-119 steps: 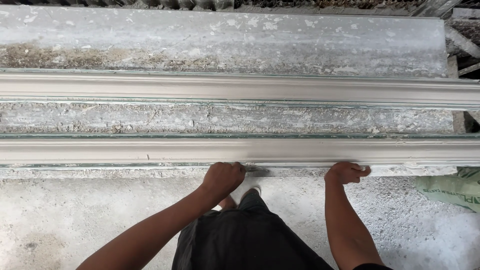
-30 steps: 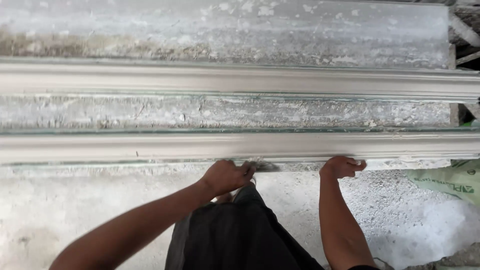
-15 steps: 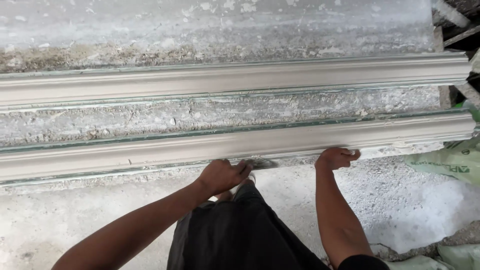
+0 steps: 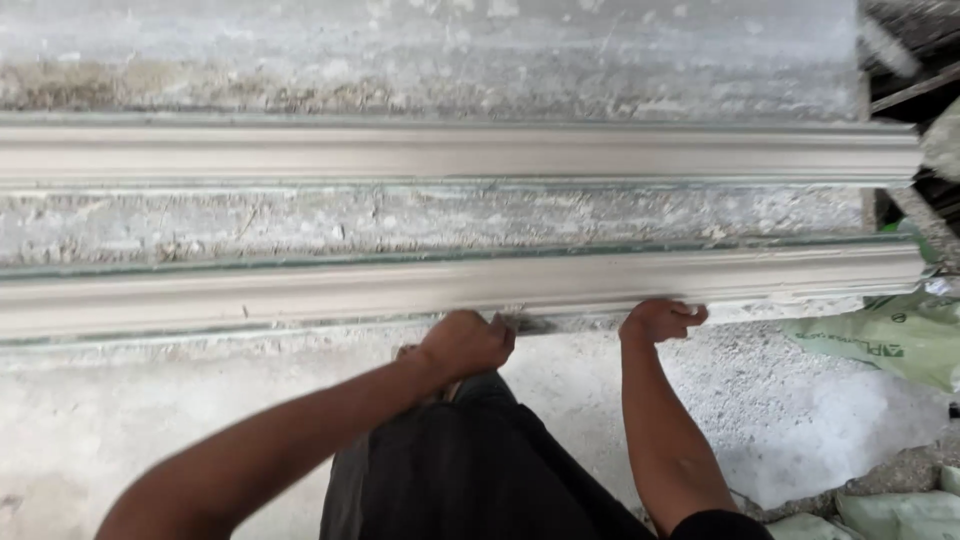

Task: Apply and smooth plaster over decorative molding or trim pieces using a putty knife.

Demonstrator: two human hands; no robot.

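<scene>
While both hands curl their fingers around its lower front edge, the near long pale grey moulded plaster cornice strip point(image 4: 300, 290) lies lengthwise on the rough, plaster-crusted surface point(image 4: 400, 220). Left hand point(image 4: 465, 343) and right hand point(image 4: 660, 320) grip it a little apart. A second matching cornice strip point(image 4: 450, 150) lies parallel behind, and green sacks point(image 4: 880, 335) sit at right.
</scene>
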